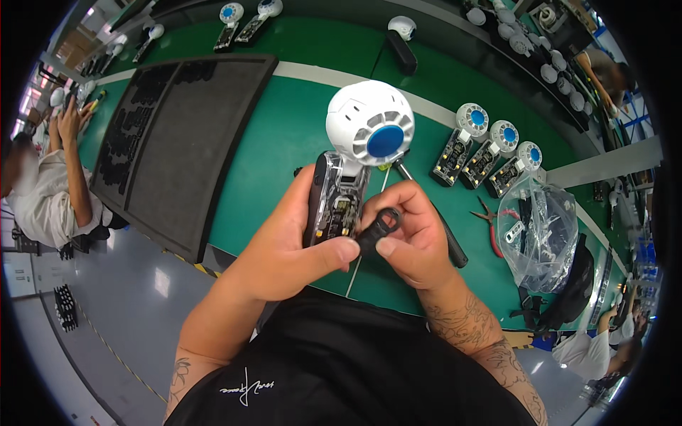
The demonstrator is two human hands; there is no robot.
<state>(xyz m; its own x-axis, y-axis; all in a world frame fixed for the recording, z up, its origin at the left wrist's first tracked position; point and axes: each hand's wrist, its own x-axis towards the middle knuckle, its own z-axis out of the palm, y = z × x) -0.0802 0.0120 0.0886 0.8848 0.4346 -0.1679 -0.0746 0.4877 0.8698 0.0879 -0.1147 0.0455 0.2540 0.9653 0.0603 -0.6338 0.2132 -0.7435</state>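
white-headed device [357, 153]: left fingers [323, 257] grip it, seemingly curled behind; right fingers [408, 197] pinch a black loop [371, 235].

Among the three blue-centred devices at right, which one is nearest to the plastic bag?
The rightmost device, beside the plastic bag; the middle device and leftmost device lie farther away.

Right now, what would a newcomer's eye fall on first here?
Near the picture's middle, the left hand holds a device whose round white head bears a blue disc. The right hand, beside it, holds a small black ring-ended part. Farther right, three similar devices lie side by side on the green table.
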